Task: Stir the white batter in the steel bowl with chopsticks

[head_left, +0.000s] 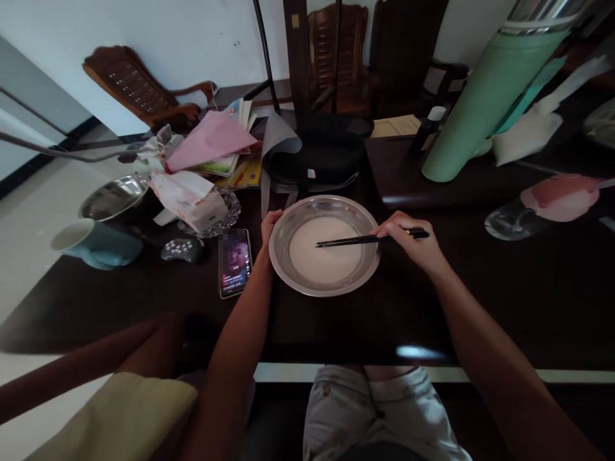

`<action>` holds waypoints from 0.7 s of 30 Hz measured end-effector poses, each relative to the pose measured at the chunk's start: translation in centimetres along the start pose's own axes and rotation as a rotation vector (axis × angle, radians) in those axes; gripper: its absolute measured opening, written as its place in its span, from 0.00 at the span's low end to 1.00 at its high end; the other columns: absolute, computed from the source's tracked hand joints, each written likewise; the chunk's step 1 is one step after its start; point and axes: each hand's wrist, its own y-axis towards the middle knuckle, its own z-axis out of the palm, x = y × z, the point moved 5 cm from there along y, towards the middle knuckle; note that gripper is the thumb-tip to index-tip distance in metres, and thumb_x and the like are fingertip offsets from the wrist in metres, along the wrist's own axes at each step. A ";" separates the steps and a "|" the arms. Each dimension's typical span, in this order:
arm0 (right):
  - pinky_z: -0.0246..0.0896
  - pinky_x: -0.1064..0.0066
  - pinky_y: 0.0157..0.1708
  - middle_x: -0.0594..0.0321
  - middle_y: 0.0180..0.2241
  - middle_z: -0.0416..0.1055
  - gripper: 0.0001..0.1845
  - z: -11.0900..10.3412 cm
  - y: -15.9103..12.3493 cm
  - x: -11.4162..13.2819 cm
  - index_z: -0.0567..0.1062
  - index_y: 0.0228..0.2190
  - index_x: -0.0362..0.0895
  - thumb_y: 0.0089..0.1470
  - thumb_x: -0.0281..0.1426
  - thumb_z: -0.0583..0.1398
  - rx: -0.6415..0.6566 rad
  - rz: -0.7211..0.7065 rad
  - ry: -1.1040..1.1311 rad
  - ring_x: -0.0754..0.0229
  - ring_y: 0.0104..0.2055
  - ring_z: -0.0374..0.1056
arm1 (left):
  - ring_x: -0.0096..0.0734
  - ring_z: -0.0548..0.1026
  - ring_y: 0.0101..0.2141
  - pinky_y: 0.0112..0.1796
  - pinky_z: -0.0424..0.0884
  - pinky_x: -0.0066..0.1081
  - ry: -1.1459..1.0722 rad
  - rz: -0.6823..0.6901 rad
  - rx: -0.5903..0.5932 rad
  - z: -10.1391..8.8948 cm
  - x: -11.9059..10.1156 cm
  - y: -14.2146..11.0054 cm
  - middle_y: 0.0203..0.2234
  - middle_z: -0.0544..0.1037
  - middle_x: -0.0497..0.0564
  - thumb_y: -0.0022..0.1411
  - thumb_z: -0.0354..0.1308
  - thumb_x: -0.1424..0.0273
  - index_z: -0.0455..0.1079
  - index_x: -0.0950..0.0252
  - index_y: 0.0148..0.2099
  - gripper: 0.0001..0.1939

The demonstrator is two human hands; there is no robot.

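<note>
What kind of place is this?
Probably a living or dining room in a home: carved wooden chairs stand beyond a dark table holding a phone and game controller.

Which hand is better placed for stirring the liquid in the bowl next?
Probably the right hand: it holds the chopsticks, which reach over the pale liquid in the bowl. The left hand is against the bowl's left side, which suits steadying instead.
</note>
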 end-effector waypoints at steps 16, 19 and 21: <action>0.68 0.61 0.39 0.62 0.24 0.78 0.21 -1.2 0.0 -0.8 0.80 0.20 0.49 0.59 0.46 0.62 -0.115 0.090 0.098 0.56 0.30 0.75 | 0.32 0.73 0.18 0.26 0.72 0.29 0.024 0.007 0.022 -0.1 0.1 0.1 0.15 0.75 0.48 0.57 0.53 0.69 0.73 0.64 0.24 0.12; 0.68 0.63 0.35 0.63 0.22 0.77 0.22 -0.6 -0.1 -0.7 0.79 0.19 0.48 0.60 0.46 0.61 -0.040 0.092 0.146 0.57 0.28 0.74 | 0.33 0.74 0.18 0.28 0.74 0.31 0.014 0.000 0.032 0.1 0.1 0.1 0.15 0.74 0.48 0.57 0.52 0.68 0.73 0.65 0.24 0.13; 0.68 0.63 0.36 0.62 0.25 0.78 0.20 0.1 -0.1 -0.4 0.80 0.21 0.48 0.59 0.46 0.62 0.039 0.064 0.099 0.56 0.31 0.75 | 0.33 0.75 0.19 0.29 0.74 0.31 0.014 0.006 0.026 0.0 0.1 0.1 0.15 0.74 0.48 0.58 0.52 0.68 0.73 0.65 0.24 0.13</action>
